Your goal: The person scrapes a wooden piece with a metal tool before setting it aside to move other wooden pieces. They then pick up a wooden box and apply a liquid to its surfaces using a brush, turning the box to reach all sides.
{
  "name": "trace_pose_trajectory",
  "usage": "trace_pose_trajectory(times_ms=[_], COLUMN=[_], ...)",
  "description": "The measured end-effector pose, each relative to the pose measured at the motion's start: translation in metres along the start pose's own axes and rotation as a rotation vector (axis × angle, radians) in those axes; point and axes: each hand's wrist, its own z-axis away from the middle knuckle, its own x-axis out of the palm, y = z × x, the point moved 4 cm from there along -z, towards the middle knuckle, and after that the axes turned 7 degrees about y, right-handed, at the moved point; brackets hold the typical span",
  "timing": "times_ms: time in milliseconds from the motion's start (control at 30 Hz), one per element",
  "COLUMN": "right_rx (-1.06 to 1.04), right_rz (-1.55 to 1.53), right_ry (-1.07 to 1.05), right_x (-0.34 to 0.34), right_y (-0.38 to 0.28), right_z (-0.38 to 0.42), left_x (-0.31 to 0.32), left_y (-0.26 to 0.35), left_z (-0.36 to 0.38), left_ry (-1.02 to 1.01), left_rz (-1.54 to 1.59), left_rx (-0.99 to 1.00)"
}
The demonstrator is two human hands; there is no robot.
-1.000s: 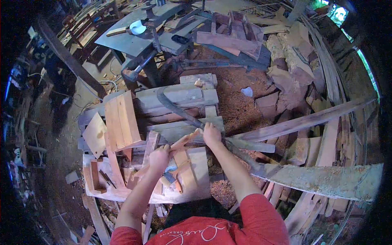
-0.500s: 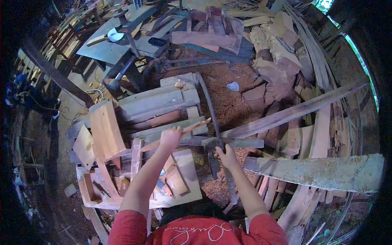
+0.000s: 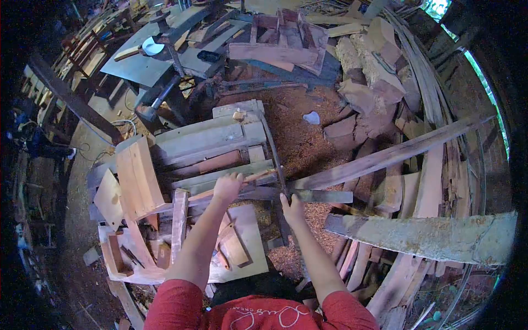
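Observation:
My left hand point(image 3: 227, 186) is closed around a narrow wooden strip point(image 3: 259, 176), which lies across the stacked boards point(image 3: 203, 142). My right hand point(image 3: 292, 204) grips a long, thin, dark curved tool point(image 3: 273, 144) that looks like a saw. The tool runs from the far end of the boards back toward me, and its upper part passes beside the strip's right end. What lies under my right fingers is hidden.
A light panel point(image 3: 250, 223) with wood pieces lies nearest me. At left stands a tilted plank box point(image 3: 137, 179). Long beams point(image 3: 396, 148) and a thick rough slab point(image 3: 429, 236) reach in from the right. A bench point(image 3: 148, 69) stands behind left.
My right hand has moved left with the tool, which now stands closer to the strip's end. The strip's right end sits slightly lower. My left hand has barely moved.

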Motion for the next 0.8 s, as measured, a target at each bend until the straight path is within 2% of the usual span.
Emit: trace_pose_trajectory(times_ms=[133,200,333,400,500,633,700,800], right_rx=[-0.076,0.036,-0.031,0.045,0.011,0.018,-0.047,0.027], right_rz=[0.022,0.027,-0.11,0.035,0.136,0.166,0.051,0.05], right_ry=[0.067,-0.026,0.013,0.019,0.009,-0.016,0.067,0.011], right_x=[0.014,0.022,0.021,0.014,0.016,0.022,0.029,0.011], right_y=[0.006,0.011,0.012,0.012,0.014,0.019,0.03,0.001], right_z=[0.001,-0.002,-0.008,-0.009,-0.016,-0.018,-0.018,-0.01], left_x=[-0.01,-0.007,-0.004,-0.002,-0.002,0.004,0.01,0.007], left_y=[0.008,0.012,0.017,0.023,0.023,0.018,0.018,0.019], left_z=[-0.002,-0.007,-0.014,-0.017,-0.022,-0.018,-0.016,-0.014], left_ry=[-0.046,-0.185,-0.162,-0.068,-0.11,-0.097,-0.082,-0.029], left_rz=[-0.011,-0.005,0.007,0.011,0.002,0.012,-0.005,-0.027], left_rx=[-0.047,-0.084,-0.107,-0.044,-0.065,-0.073,-0.066,-0.044])
